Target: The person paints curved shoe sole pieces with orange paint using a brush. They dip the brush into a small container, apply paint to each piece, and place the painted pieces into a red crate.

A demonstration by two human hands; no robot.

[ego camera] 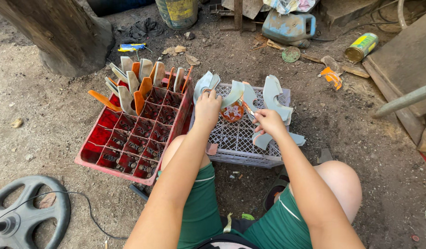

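The curved pale blue-grey piece [206, 84] stands at the far left corner of the upturned white plastic crate [236, 138], and the left hand [207, 108] is closed over its lower end, fingers wrapped on it. Just right of that hand, on top of the crate, sits a small orange container [232, 113], with a second curved pale piece [234, 92] leaning at its far rim. The right hand [268, 122] is pinched shut on a thin brush-like stick [248, 109] whose tip points toward the orange container. More pale curved pieces [274, 97] are heaped on the right part of the crate, one hanging off its right edge.

To the left of the white crate, touching it, lies a red compartmented crate [130, 138]; orange and pale pieces [134, 80] stand upright in its far compartments, while the near ones hold only small dark bits. Beyond the white crate, on the dirt ground, are a blue jerrycan [289, 26], a yellow-green can [362, 46] on its side and a round lid [291, 54]. Well to the near left of it lies a grey wheel [30, 210].
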